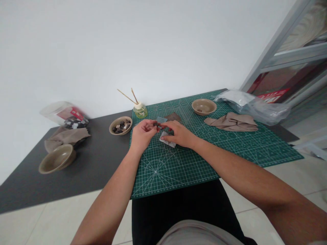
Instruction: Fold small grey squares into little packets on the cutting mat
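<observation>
Grip of the left hand point(143, 134) is closed on a small dark piece point(156, 125), above the green cutting mat point(176, 170). The right hand point(180, 134) reaches beside it, thumb over a pale square point(171, 144); whether that grip is closed, one cannot tell. Leftward, a bowl point(118, 121) of similar pieces point(122, 127) stands on the worktop point(99, 163).

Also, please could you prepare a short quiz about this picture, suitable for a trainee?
1. Which hand is nearer to the pale square?
2. True or false: the bowl with dark pieces is to the right of the left hand.
3. How many sticks show in the bottle? A) one B) two C) four

Key:
1. The right hand.
2. False; it is to the left.
3. B.
</observation>
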Demonstrator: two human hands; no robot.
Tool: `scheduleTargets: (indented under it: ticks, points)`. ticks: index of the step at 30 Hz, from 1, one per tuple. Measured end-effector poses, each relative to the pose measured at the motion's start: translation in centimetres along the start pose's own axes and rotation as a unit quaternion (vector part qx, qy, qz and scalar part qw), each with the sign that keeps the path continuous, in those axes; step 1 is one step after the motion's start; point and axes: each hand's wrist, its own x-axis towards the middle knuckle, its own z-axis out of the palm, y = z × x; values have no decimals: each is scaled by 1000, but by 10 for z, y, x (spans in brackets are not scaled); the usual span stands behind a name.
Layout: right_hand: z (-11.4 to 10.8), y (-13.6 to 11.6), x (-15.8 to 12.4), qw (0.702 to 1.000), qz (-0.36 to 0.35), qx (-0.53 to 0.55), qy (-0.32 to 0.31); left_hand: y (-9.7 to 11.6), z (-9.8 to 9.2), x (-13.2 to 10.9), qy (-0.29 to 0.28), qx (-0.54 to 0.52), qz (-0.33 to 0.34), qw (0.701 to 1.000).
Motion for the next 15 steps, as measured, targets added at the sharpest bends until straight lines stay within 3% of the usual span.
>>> scheduleTargets:
  ticks: [4, 7, 9, 15]
  points:
    - [-3, -2, 0, 997, 28, 35, 70, 1, -1, -1, -12, 43, 31, 999]
    - [-3, -4, 0, 988, 59, 140, 40, 3, -2, -2, -20, 97, 62, 993]
    - [-3, -5, 1, 980, 65, 183, 33, 3, -2, -3, -39, 85, 46, 995]
    - [-3, -4, 1, 976, 98, 194, 31, -5, 0, -3, -83, 59, 0, 995]
